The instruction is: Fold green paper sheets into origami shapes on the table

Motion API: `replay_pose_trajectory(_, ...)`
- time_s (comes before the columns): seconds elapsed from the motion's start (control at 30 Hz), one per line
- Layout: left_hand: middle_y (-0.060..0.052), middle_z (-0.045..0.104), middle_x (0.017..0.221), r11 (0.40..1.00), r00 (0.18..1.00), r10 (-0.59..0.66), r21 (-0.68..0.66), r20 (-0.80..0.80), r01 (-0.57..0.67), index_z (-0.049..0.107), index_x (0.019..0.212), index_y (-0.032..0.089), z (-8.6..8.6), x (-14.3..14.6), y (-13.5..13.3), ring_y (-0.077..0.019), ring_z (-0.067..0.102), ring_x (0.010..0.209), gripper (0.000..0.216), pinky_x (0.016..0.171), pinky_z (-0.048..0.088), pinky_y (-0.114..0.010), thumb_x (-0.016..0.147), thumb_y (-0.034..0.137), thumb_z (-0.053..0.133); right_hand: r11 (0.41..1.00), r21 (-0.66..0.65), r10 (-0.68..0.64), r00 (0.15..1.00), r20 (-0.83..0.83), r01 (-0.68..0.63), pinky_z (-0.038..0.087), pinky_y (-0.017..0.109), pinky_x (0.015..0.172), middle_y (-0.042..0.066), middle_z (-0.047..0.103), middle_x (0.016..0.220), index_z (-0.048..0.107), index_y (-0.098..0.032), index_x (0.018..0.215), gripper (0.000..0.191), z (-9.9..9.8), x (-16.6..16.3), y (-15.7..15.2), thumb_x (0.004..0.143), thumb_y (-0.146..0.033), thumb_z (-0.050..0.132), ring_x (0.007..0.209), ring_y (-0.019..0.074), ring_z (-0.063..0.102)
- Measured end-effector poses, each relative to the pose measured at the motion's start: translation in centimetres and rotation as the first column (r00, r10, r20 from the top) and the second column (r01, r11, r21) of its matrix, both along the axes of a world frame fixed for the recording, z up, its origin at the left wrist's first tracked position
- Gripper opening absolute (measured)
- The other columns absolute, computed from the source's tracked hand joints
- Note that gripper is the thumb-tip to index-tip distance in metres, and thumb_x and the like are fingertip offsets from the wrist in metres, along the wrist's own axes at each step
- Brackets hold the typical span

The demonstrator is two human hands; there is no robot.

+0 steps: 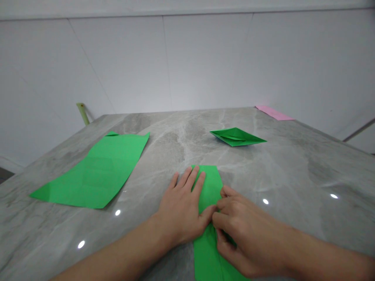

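A folded strip of green paper (pixel 206 257) lies on the table in front of me and runs off the bottom of the view. My left hand (pixel 186 210) rests flat on it with fingers stretched out, covering part of its left side. At the strip's right edge, my right hand (pixel 243 230) is closed, its thumb and fingers pinching the paper near my left thumb. The pinched spot itself is partly hidden by the fingers.
A larger green sheet (pixel 102 171) with curled ends lies to the left. Beyond my hands sits a folded green paper boat shape (pixel 237 137). Pink paper (pixel 274 113) is at the far right edge of the grey marbled table (pixel 175 144), with a white wall behind.
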State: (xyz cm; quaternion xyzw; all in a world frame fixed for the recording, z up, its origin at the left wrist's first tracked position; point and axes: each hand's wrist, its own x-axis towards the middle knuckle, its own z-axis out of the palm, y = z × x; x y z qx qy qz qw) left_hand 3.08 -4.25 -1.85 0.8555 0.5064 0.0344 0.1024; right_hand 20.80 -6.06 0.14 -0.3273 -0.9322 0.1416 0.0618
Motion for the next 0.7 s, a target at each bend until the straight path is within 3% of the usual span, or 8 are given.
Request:
replay_pose_trajectory(0.2, -0.012, 0.013, 0.162, 1.000, 1.000, 0.007, -0.022, 0.009, -0.007, 0.025, 0.155, 0.015, -0.14, 0.04, 0.03, -0.0316, 0.011, 0.150, 0.080, 0.119, 0.014, -0.057, 0.093, 0.064, 0.034, 0.999, -0.003, 0.047, 0.999, 0.010, -0.047, 0.036, 0.042, 0.085, 0.006, 0.065, 0.065, 0.059, -0.017, 0.068, 0.010, -0.08, 0.10, -0.27, 0.075, -0.021, 0.053, 0.063, 0.0179, 0.059)
replay_pose_trajectory(0.53, -0.012, 0.011, 0.162, 1.000, 1.000, 0.007, -0.029, 0.012, -0.007, 0.023, 0.155, 0.014, -0.11, 0.01, 0.00, -0.0313, 0.011, 0.150, 0.085, 0.119, 0.014, -0.057, 0.091, 0.069, 0.032, 0.998, -0.045, 0.036, 0.999, 0.001, -0.036, 0.036, 0.042, 0.095, 0.005, 0.067, 0.067, 0.061, -0.017, 0.067, 0.010, 0.19, -0.16, -0.66, 0.072, -0.019, 0.053, 0.063, 0.0163, 0.060)
replay_pose_trajectory(0.7, -0.012, 0.011, 0.162, 1.000, 1.000, 0.005, -0.025, 0.031, -0.004, 0.023, 0.155, 0.013, -0.15, 0.02, 0.03, -0.0316, 0.011, 0.150, 0.091, 0.120, 0.013, -0.057, 0.087, 0.074, 0.034, 0.997, -0.054, 0.050, 0.999, -0.010, -0.050, 0.039, 0.039, 0.090, 0.005, 0.065, 0.062, 0.059, -0.017, 0.063, 0.010, -0.08, -0.10, -0.88, 0.070, -0.019, 0.053, 0.060, 0.0159, 0.057)
